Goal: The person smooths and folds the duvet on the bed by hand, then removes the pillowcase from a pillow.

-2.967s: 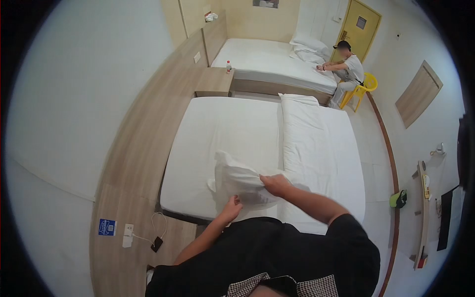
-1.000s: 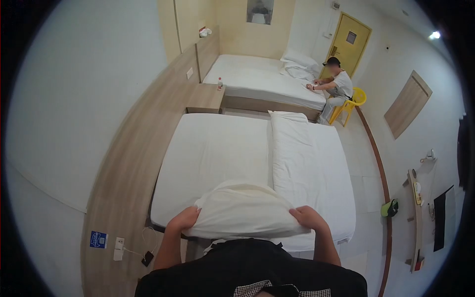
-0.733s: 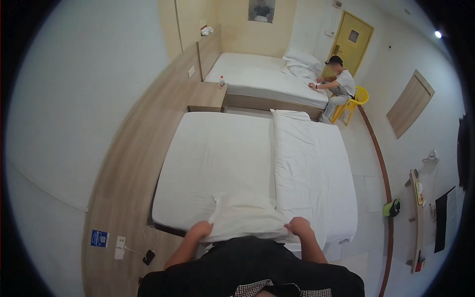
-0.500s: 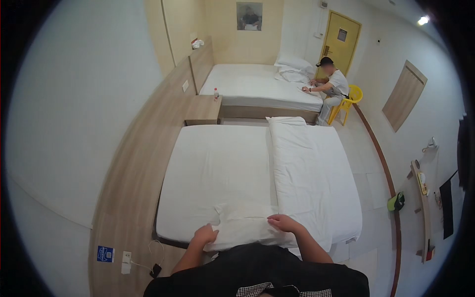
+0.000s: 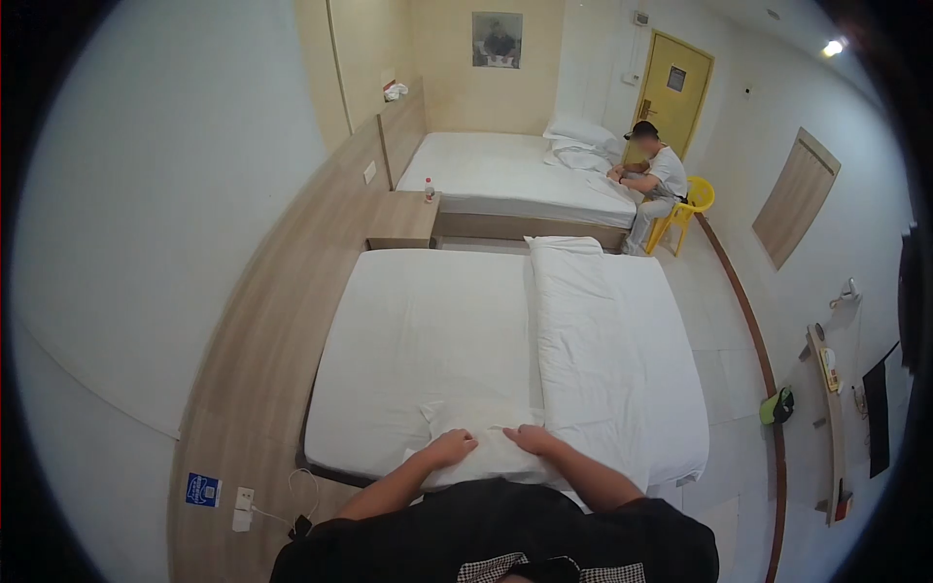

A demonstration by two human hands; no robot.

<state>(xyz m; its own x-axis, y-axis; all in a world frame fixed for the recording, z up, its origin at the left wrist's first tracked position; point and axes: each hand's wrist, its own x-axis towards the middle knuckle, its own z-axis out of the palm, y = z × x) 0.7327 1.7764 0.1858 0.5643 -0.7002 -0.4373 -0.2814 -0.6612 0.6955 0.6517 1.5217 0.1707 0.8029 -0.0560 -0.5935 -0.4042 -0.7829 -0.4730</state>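
Observation:
At the near side of the bed lies a white pillow (image 5: 493, 461), close against my body, with one pointed corner sticking up on the left. My left hand (image 5: 453, 446) is closed, its fingers curled on the pillow's cloth. A short gap to the right, my right hand (image 5: 529, 440) also pinches the pillow cloth, thumb and fingers together. Both hands rest low over the white bed sheet (image 5: 428, 330). A folded white quilt (image 5: 583, 340) lies across the bed just right of my right hand.
A wooden headboard panel (image 5: 262, 330) runs along the left, with a socket and charger cable (image 5: 309, 486). Beyond stand a nightstand (image 5: 401, 219) with a bottle (image 5: 429, 189) and a second bed (image 5: 486, 165). A person (image 5: 661, 180) sits there on a yellow chair (image 5: 698, 196).
My left hand has moved right and my right hand slightly left, so they are closer together on the pillow. The view has shifted slightly. The seated person's arms have drawn in.

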